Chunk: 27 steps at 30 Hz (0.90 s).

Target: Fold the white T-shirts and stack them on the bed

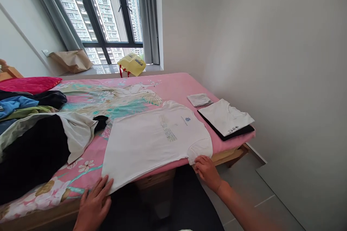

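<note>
A white T-shirt point(154, 139) with a small blue logo lies spread flat on the pink flowered bed sheet point(173, 85), its hem toward me. My left hand point(93, 204) rests at the shirt's near left hem corner, fingers stretched out over the bed edge. At the near right, my right hand point(207, 169) has its fingers curled at the sleeve edge, touching the cloth.
A heap of unfolded clothes point(38, 133) in black, white, blue and green covers the bed's left side. Folded white and black garments point(226, 119) and a small folded cloth point(199, 99) sit at the right edge. A yellow bag point(132, 64) and brown bag point(72, 60) stand on the windowsill.
</note>
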Each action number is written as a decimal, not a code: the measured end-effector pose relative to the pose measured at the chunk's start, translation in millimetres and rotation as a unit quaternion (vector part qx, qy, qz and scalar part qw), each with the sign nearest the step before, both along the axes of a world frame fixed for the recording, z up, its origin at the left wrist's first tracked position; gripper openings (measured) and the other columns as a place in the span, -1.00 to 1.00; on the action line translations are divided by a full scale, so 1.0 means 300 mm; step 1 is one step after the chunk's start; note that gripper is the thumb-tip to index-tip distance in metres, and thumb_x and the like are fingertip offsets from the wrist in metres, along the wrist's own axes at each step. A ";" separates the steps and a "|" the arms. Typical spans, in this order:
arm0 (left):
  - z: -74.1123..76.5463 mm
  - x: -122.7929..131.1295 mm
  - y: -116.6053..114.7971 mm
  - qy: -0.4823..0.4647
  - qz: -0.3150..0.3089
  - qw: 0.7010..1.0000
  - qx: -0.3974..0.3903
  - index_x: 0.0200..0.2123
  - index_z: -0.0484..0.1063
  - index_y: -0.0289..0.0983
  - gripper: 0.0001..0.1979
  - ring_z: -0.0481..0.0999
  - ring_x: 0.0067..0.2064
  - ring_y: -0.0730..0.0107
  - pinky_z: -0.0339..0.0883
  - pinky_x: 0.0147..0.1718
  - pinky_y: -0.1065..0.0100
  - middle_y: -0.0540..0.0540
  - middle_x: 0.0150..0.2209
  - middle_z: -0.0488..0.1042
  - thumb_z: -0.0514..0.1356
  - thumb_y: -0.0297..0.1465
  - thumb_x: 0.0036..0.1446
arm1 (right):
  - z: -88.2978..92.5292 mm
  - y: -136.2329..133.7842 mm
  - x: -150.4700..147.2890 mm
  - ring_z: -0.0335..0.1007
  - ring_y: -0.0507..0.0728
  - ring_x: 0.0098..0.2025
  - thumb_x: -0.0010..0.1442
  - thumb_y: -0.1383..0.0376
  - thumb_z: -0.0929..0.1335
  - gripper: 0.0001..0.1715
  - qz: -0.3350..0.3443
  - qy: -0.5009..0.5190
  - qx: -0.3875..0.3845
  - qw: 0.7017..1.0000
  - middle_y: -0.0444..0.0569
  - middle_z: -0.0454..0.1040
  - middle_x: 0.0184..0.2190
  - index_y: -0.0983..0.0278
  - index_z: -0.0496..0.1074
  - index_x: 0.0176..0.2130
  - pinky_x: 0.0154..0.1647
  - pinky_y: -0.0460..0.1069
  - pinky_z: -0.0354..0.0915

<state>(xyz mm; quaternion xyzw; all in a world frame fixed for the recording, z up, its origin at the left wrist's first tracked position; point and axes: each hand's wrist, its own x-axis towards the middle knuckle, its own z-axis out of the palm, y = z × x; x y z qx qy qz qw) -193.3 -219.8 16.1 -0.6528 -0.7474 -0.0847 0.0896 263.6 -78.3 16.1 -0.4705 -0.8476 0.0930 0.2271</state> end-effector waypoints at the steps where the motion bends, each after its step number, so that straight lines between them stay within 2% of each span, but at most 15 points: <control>1: 0.008 0.014 0.011 -0.010 -0.001 1.000 0.013 0.01 0.41 -0.19 -0.53 0.14 0.25 0.21 -0.18 0.23 0.02 -0.10 0.18 0.27 -0.10 -0.31 0.10 | -0.018 -0.010 0.021 0.26 0.14 -0.15 0.07 0.43 0.16 -0.77 -0.029 0.035 -0.014 0.999 -0.02 0.40 -0.33 0.21 0.34 -0.43 -0.02 0.05 0.16; 3: 0.029 0.058 0.053 -0.045 -0.015 0.998 0.041 -0.02 0.42 -0.22 -0.54 0.11 0.26 0.19 -0.12 0.22 0.01 -0.13 0.17 0.29 -0.11 -0.27 0.12 | -0.060 -0.016 0.063 0.27 0.15 -0.23 0.09 0.33 0.16 -0.83 -0.137 0.155 -0.052 0.977 -0.01 0.37 -0.39 0.22 0.30 -0.39 -0.10 0.04 0.21; 4: 0.042 0.092 0.086 -0.070 -0.032 0.996 0.052 -0.02 0.42 -0.23 -0.54 0.11 0.26 0.20 -0.08 0.22 0.02 -0.14 0.16 0.30 -0.11 -0.25 0.13 | -0.080 -0.010 0.082 0.28 0.16 -0.24 0.10 0.26 0.16 -0.83 -0.203 0.230 -0.076 0.949 0.01 0.37 -0.37 0.23 0.29 -0.36 -0.13 0.04 0.23; 6: 0.076 0.190 0.176 -0.130 -0.083 0.986 0.063 0.02 0.38 -0.22 -0.56 0.13 0.26 0.24 0.00 0.22 0.08 -0.11 0.17 0.29 -0.08 -0.23 0.16 | -0.113 0.018 0.113 0.31 0.17 -0.23 0.10 0.11 0.17 -0.71 -0.306 0.349 -0.124 0.877 0.06 0.39 -0.31 0.25 0.26 -0.29 -0.17 0.03 0.27; 8: 0.117 0.327 0.295 -0.187 -0.151 0.969 0.059 0.03 0.36 -0.19 -0.60 0.15 0.25 0.29 0.08 0.20 0.14 -0.07 0.17 0.30 -0.06 -0.25 0.19 | -0.135 0.058 0.130 0.34 0.16 -0.26 0.09 -0.02 0.17 -0.58 -0.350 0.398 -0.162 0.832 0.06 0.41 -0.30 0.26 0.25 -0.27 -0.26 0.00 0.29; 12: 0.177 0.663 0.562 -0.219 -0.292 0.931 0.021 0.03 0.37 -0.22 -0.60 0.16 0.24 0.37 0.14 0.19 0.23 -0.07 0.15 0.32 -0.14 -0.35 0.25 | -0.146 0.127 0.127 0.31 0.10 -0.45 0.05 -0.15 0.17 -0.46 -0.352 0.409 -0.196 0.819 -0.05 0.39 -0.50 0.26 0.28 -0.41 -0.46 -0.05 0.24; 14: 0.170 0.809 0.676 -0.198 -0.324 0.925 -0.017 0.08 0.32 -0.24 -0.58 0.12 0.26 0.38 0.12 0.20 0.20 -0.09 0.19 0.27 -0.17 -0.39 0.26 | -0.144 0.148 0.117 0.25 0.08 -0.51 0.04 -0.18 0.18 -0.43 -0.361 0.412 -0.197 0.813 -0.11 0.32 -0.60 0.26 0.25 -0.50 -0.51 -0.06 0.19; 16: 0.131 0.913 0.756 -0.165 -0.316 0.933 -0.050 0.16 0.22 -0.25 -0.55 0.11 0.26 0.32 0.11 0.18 0.11 -0.12 0.22 0.20 -0.19 -0.39 0.27 | -0.139 0.164 0.110 0.20 0.06 -0.53 0.04 -0.18 0.19 -0.42 -0.373 0.412 -0.189 0.810 -0.14 0.27 -0.64 0.25 0.22 -0.57 -0.51 -0.07 0.15; 19: 0.045 0.974 0.804 -0.128 -0.306 0.941 -0.073 0.24 0.07 -0.26 -0.51 0.06 0.28 0.20 0.00 0.20 -0.02 -0.17 0.26 0.11 -0.16 -0.32 0.27 | -0.131 0.183 0.112 0.15 0.04 -0.53 0.04 -0.17 0.20 -0.43 -0.374 0.412 -0.166 0.814 -0.16 0.25 -0.65 0.25 0.22 -0.59 -0.47 -0.07 0.12; 22: -0.017 0.955 0.800 -0.074 -0.354 0.931 -0.049 0.28 -0.05 -0.28 -0.44 -0.05 0.31 0.17 -0.17 0.24 -0.01 -0.18 0.30 0.00 -0.13 -0.24 0.25 | -0.130 0.195 0.129 0.13 0.05 -0.52 0.07 -0.16 0.19 -0.45 -0.370 0.397 -0.132 0.830 -0.16 0.25 -0.64 0.25 0.24 -0.55 -0.44 -0.07 0.11; 27: -0.029 0.911 0.791 -0.001 -0.410 0.911 -0.037 0.31 -0.22 -0.26 -0.31 -0.18 0.34 0.11 -0.28 0.24 -0.02 -0.19 0.33 -0.18 -0.04 -0.20 0.19 | -0.162 0.190 0.169 0.15 0.05 -0.53 0.12 -0.13 0.16 -0.44 -0.363 0.365 -0.109 0.850 -0.14 0.27 -0.63 0.27 0.29 -0.53 -0.46 -0.07 0.13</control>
